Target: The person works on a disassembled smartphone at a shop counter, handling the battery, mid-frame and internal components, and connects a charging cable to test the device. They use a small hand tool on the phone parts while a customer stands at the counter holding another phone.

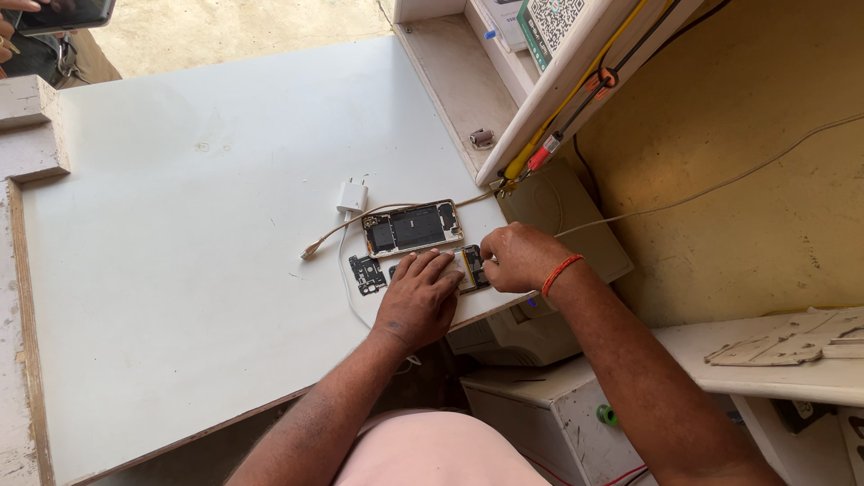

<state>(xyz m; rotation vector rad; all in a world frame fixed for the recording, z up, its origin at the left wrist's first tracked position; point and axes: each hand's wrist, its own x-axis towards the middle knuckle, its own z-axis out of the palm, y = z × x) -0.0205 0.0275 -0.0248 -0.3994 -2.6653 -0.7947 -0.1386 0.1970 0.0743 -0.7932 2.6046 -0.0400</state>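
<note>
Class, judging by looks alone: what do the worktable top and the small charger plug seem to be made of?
Worktable top: probably white laminate over board, matte and scuffed, with a brown wood-like edge showing along the front. Charger plug: likely smooth white plastic, its two prongs apparently metal.

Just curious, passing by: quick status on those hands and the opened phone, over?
Left hand flat on opened gold-framed phone. Right hand pinching at its right end. Second opened phone, white charger plug and cable lie close behind.

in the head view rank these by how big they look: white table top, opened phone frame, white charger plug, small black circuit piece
1. white table top
2. opened phone frame
3. small black circuit piece and white charger plug: they look close in size, so I would not rank one over the other.
</note>
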